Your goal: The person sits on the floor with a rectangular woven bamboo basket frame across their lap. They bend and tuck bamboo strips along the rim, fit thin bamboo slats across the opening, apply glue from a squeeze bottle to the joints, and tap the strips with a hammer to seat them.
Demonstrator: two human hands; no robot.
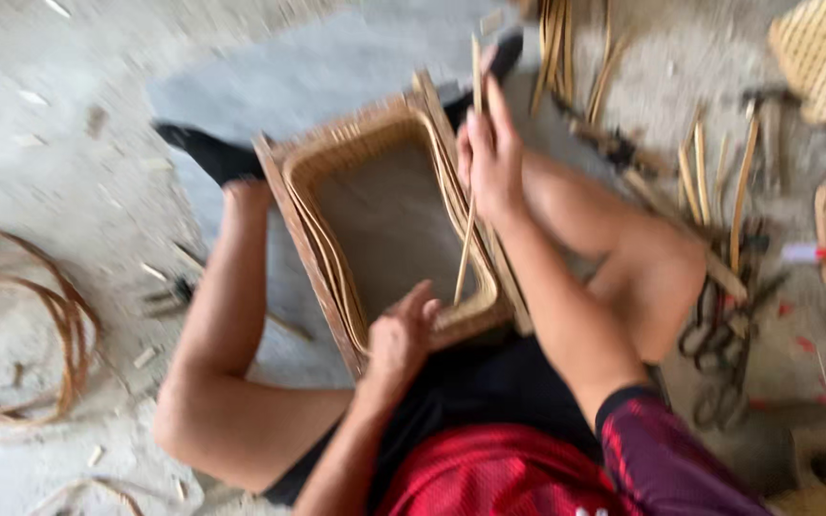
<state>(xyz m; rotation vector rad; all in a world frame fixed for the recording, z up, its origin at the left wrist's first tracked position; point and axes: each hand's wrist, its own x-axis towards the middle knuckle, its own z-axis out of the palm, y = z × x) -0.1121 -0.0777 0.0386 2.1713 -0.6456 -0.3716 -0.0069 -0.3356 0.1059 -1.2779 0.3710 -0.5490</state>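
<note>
Rectangular woven rattan tray frame [336, 158], tan, open centre, tilted on the person's lap between the knees. Left hand [402, 336] fingers closed on its 6 o'clock rim. Right hand [491, 158] at 2 o'clock pinches a thin cane strip [467, 239]. Blurry; coiled rattan [45, 315] on floor at 9 o'clock.

Left hand [402, 334] curled, gripping low; right hand [491, 158] raised, fingers pinched.

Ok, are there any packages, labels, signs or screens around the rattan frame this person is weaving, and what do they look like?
None can be made out; the picture is blurred. In view: the rectangular woven tan rattan frame, the left hand on its near edge, the right hand holding a thin pale cane strip.
</note>
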